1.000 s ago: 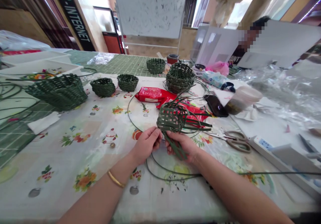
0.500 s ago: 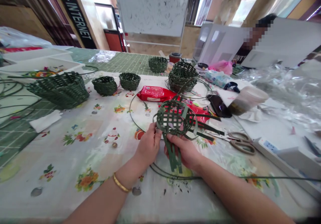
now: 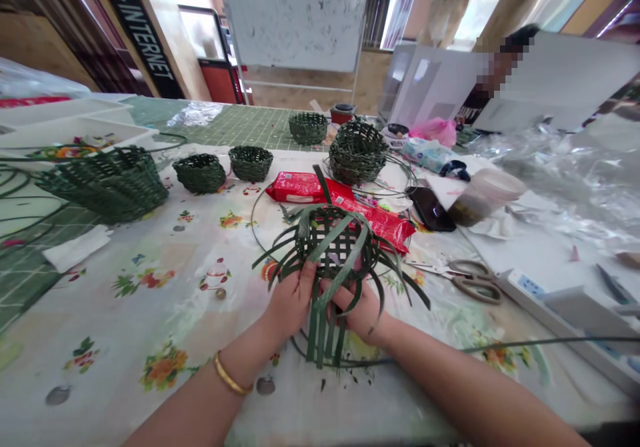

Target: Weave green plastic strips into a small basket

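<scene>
A long worktable is covered by a green grid cutting mat and a floral oilcloth, with a whiteboard standing behind it, so yeah, it's a pretty packed setup. Off to the left, white plastic trays are stacked, and something flowery can be spotted in the top one, though it's hard to say what. Green woven baskets are spread across the table: a wide flared basket, two small round baskets, a third small basket further back, and a taller basket sitting in loose loops of green cane. On the right, a clear plastic tub is seen with brownish stuff inside, and a pair of scissors is left lying nearby. A half-woven basket is held up over the oilcloth, just in front of a red snack packet, its loose green strips fanning out all around. It's gripped low down by the left hand and right hand, both curled in against the weave with strips pinched in the fingers, though the exact finger positions are partly hidden. A gold bangle is worn on the left wrist.
</scene>
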{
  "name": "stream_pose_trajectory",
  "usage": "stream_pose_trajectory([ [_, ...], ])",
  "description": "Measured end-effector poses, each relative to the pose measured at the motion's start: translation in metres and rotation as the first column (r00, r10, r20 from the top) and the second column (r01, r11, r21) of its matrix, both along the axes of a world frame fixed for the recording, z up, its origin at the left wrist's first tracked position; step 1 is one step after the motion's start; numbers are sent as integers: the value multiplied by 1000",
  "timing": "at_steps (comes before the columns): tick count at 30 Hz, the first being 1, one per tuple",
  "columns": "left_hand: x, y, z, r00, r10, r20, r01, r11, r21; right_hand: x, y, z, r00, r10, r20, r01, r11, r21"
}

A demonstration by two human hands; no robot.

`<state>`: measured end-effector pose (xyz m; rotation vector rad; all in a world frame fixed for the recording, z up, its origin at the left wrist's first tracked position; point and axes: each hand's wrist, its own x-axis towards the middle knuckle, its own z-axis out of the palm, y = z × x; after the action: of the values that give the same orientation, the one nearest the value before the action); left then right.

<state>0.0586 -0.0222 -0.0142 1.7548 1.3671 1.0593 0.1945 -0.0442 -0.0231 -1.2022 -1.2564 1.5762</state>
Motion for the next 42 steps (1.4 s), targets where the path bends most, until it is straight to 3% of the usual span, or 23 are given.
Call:
stream_pose_trajectory([
  [4, -2, 2, 0, 998, -49, -42, 50, 999, 13, 0, -2, 3, 987, 18, -157, -42, 988, -151],
  [7, -2, 2, -3, 1000, 7, -18, -6, 999, 46, -1, -3, 2, 972, 37, -231, -87, 974, -210],
  [13, 0, -2, -2, 995, -4, 104, 7, 999, -32, 0, -1, 0, 964, -32, -266, -34, 970, -240],
  [16, -1, 0, 2, 973, -60, 222, 83, 992, -98, 6, 6, 0, 905, 37, -424, -163, 951, -264],
  [18, -4, 1, 5, 904, -144, 403, 245, 946, -212, 13, 13, -2, 839, 145, -524, -330, 902, -279],
  [20, -8, 1, 9, 782, -214, 586, 445, 849, -284, 21, 21, -8, 780, 242, -577, -466, 840, -277],
  [22, -12, -1, 11, 660, -269, 701, 594, 759, -268, 27, 26, -15, 730, 298, -615, -542, 801, -256],
  [24, -13, -4, 13, 586, -287, 758, 653, 721, -232, 31, 29, -22, 694, 328, -641, -581, 781, -229],
  [26, -11, -7, 13, 592, -273, 758, 640, 731, -236, 33, 29, -26, 668, 357, -653, -614, 760, -214],
  [31, -2, -14, 13, 776, -248, 580, 464, 847, -258, 31, 28, -25, 669, 388, -634, -650, 719, -245],
  [35, -2, -17, 12, 886, -181, 427, 294, 931, -216, 24, 23, -18, 720, 353, -597, -607, 738, -295],
  [39, -4, -10, 11, 900, -62, 432, 182, 953, -242, 14, 17, -10, 891, 230, -392, -382, 845, -373],
  [42, -8, 0, 10, 877, 45, 479, 124, 941, -314, 13, 18, -1, 911, 281, -303, -391, 825, -408],
])
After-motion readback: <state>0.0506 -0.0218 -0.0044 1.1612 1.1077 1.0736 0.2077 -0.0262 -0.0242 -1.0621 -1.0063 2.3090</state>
